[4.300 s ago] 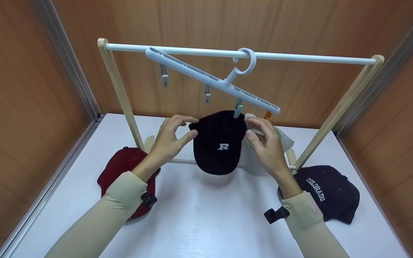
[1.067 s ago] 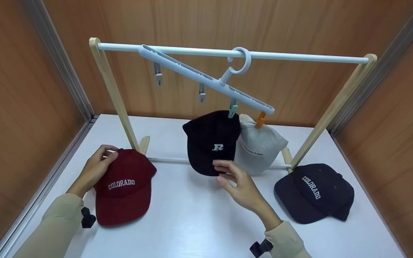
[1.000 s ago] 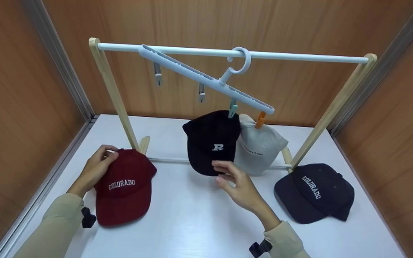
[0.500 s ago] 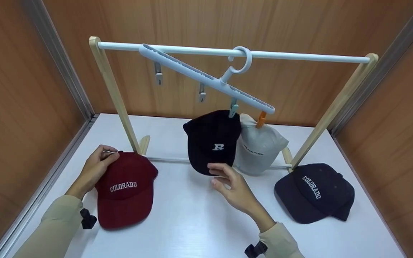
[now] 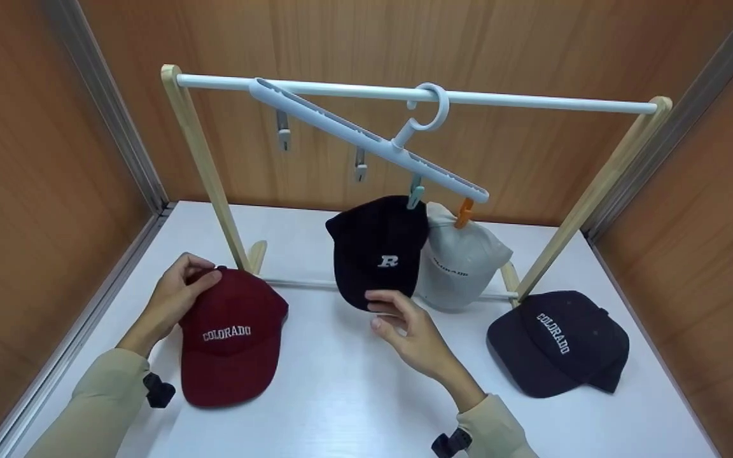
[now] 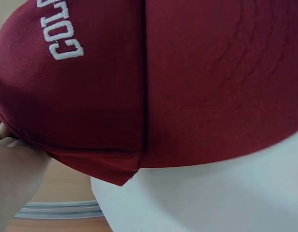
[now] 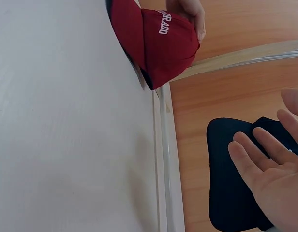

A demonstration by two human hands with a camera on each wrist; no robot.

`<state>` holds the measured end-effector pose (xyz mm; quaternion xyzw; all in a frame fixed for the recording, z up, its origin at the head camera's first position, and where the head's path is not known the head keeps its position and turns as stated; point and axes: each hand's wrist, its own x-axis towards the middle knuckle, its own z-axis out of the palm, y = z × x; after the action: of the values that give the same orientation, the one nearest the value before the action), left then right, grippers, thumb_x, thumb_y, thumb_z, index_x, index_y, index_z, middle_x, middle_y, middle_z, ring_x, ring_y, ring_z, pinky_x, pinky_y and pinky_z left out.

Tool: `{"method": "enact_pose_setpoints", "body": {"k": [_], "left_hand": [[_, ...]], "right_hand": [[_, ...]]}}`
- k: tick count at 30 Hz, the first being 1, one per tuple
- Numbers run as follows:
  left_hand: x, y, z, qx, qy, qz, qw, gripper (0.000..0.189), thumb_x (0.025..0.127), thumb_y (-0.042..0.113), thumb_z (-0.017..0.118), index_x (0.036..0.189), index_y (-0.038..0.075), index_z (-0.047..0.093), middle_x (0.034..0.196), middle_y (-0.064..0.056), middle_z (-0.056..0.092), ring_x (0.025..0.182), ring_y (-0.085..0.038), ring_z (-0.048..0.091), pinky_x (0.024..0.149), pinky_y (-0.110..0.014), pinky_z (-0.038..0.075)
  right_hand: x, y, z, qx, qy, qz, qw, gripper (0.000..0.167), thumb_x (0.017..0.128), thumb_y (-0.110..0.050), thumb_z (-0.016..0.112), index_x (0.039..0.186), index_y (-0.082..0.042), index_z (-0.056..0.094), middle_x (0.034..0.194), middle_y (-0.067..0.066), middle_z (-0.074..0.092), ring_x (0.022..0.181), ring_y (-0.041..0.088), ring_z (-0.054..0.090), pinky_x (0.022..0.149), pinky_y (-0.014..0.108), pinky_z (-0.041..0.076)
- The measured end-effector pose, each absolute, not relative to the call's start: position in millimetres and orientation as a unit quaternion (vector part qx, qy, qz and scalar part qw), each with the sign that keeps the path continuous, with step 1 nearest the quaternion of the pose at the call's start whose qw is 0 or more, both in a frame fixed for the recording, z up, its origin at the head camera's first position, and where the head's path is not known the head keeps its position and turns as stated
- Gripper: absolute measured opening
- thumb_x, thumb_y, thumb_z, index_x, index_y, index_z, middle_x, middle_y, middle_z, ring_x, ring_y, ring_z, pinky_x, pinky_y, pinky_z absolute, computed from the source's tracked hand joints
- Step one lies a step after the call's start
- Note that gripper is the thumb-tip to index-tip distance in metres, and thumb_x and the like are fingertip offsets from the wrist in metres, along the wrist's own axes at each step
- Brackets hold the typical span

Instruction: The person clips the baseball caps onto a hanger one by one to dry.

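My left hand [image 5: 172,299] pinches the crown edge of a dark red baseball cap [image 5: 233,359] at the left, its brim toward me. Close up in the left wrist view, that cap [image 6: 91,96] fills most of the picture. In front of the brim of a black baseball cap [image 5: 376,242] with a white R is my right hand [image 5: 414,337], fingers loosely bent and holding nothing. Whether it touches the brim I cannot tell. A green clip [image 5: 415,197] on a pale hanger [image 5: 341,127] holds the black cap; an orange clip [image 5: 464,213] holds a light grey cap [image 5: 459,267].
The hanger hooks over the white rail [image 5: 532,100] of a wooden-legged rack and slants down to the right. Two grey clips hang from its left half, one a grey clip [image 5: 284,137] near the end. A navy cap [image 5: 557,343] lies at the right. Wood panels enclose the table.
Both hands have left the upper sides of the black cap. The left took hold of the red cap and shifted it slightly right; the right dropped to the black brim, drifting a little left.
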<state>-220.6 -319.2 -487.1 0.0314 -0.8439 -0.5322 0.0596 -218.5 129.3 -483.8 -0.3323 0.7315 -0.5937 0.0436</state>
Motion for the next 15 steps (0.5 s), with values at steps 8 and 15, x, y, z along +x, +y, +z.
{"method": "enact_pose_setpoints", "body": {"k": [8,15], "left_hand": [[-219.7,-314.2,-483.0,0.021,-0.837,-0.542,0.069,0.047,0.104,0.038,0.071,0.134,0.004,0.055,0.108,0.003,0.072,0.095,-0.011,0.065,0.080,-0.023,0.058],[-215.7,-304.5,-475.1,0.001,-0.833,-0.547,0.082,0.045,0.104,0.033,0.072,0.132,0.001,0.055,0.110,0.002,0.073,0.095,-0.011,0.066,0.079,-0.023,0.059]], "right_hand": [[-218.8,126.3,-483.6,-0.337,0.732,-0.591,0.043,0.041,0.107,-0.013,0.065,0.147,-0.007,0.056,0.150,0.019,0.056,0.137,0.038,0.059,0.113,0.042,0.049],[-220.1,122.1,-483.2,-0.343,0.731,-0.589,0.039,0.040,0.107,-0.008,0.064,0.146,-0.005,0.056,0.149,0.020,0.056,0.136,0.039,0.059,0.112,0.038,0.051]]}}
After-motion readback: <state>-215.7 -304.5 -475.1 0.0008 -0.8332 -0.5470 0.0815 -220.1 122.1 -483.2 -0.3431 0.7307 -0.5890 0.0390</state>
